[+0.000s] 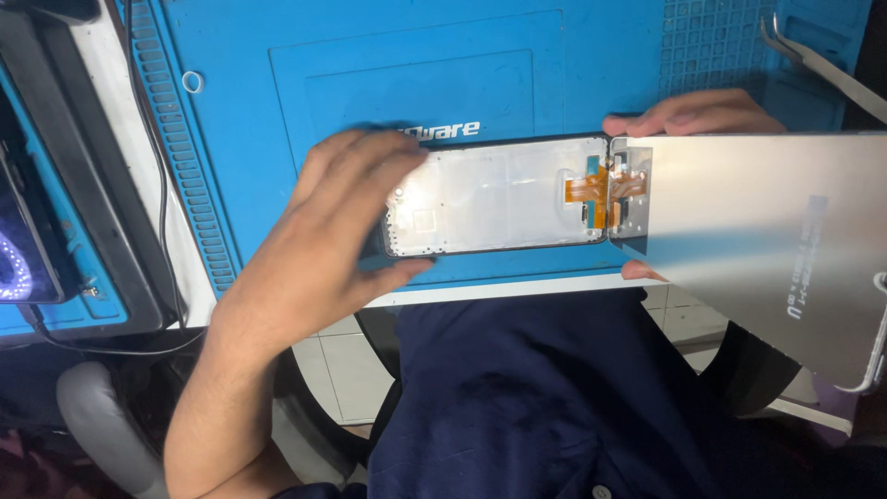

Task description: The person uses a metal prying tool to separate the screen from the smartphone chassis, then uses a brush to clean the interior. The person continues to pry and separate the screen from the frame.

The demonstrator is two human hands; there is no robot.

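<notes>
- The left hand [346,217] gripped the left end of the frame [494,196], fingers over the far edge and thumb under the near edge, so the grasp was closed on that end.
- The frame lay flat on the blue mat [370,83], near the mat's front edge, with its long axis running left to right across the view.
- The right hand [688,115] held the panel [758,226] at its left edge: fingers showed above the far corner, and a fingertip peeked out under the near corner (the palm itself was hidden behind the panel).
- The panel was lifted and swung open to the right of the frame, silver back facing up, its right part hanging out past the mat over the lap.
- The two parts met at the frame's right end, where an orange flex [594,189] bridged the gap; this joint lay just beside the right hand and well apart from the left.
- So the frame stretched rightward from the left grip, and the right hand was the nearer one to the flex.
- Tweezers [818,60] rested at the mat's far right corner, untouched.
- A dark device [28,231] sat off to the left, apart from both hands.
</notes>
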